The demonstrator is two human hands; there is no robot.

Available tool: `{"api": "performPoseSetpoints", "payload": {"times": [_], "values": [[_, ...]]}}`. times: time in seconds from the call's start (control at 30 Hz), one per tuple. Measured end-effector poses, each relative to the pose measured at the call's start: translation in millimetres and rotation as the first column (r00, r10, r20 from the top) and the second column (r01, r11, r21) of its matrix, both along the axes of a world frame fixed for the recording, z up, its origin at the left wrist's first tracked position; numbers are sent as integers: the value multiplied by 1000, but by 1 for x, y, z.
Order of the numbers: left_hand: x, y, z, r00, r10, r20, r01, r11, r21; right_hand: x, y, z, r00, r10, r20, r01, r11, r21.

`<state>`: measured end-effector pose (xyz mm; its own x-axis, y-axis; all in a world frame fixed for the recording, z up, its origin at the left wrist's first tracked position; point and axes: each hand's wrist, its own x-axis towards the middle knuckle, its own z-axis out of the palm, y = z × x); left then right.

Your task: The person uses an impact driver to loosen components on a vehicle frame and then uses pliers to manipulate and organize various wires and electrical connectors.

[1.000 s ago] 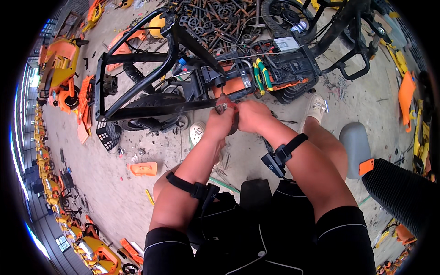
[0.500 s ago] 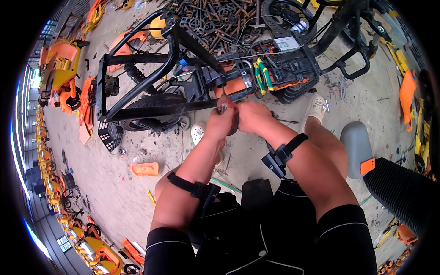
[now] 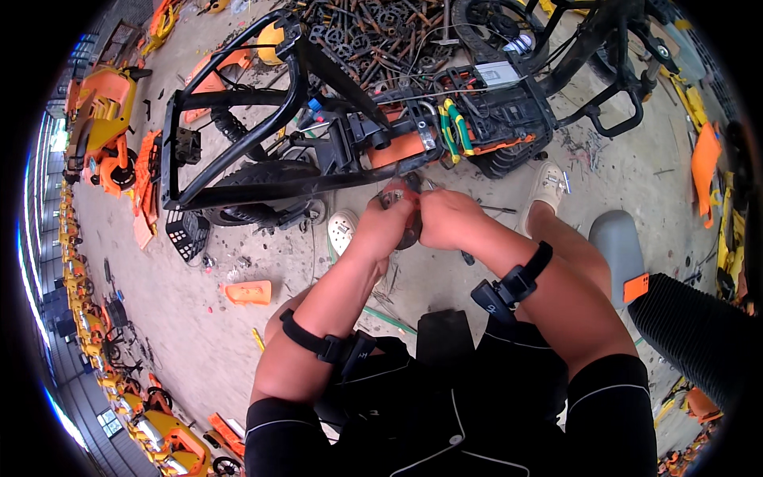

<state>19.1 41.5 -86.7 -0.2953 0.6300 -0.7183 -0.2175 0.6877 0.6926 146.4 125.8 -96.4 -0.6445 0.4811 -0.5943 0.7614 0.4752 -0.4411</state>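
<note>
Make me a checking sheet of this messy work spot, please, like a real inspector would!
Surface: grey floor, spotted and littered with bits.
Job's things: red power tool; black vehicle frame just beyond it.
Clutter: green-and-yellow-handled pliers lying on the frame; heap of metal parts; orange plastic piece.
Hands: left hand grips the tool; right hand is beside it, grip unclear.
Cables: green strand on the floor, cable or hose unclear.
Surroundings: yellow-and-orange vehicles at left; grey seat-like thing at right.

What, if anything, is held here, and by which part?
The left hand holds a red power tool by its left side; whether the right hand holds anything cannot be told.
</note>
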Motion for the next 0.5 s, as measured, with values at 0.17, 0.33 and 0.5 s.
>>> {"api": "performPoseSetpoints", "payload": {"times": [0.17, 0.33, 0.5], "values": [[9, 3, 13, 999, -17, -47, 18, 1000, 23, 8, 0, 7, 999, -14, -32, 15, 999, 45], [13, 6, 8, 986, -105, -130, 100, 994, -40, 12, 1, 5, 1000, 2, -6, -1, 997, 79], [14, 6, 1, 989, -117, -93, 115, 993, -27, 14, 2, 6, 998, 27, 49, -30, 998, 62]]}}
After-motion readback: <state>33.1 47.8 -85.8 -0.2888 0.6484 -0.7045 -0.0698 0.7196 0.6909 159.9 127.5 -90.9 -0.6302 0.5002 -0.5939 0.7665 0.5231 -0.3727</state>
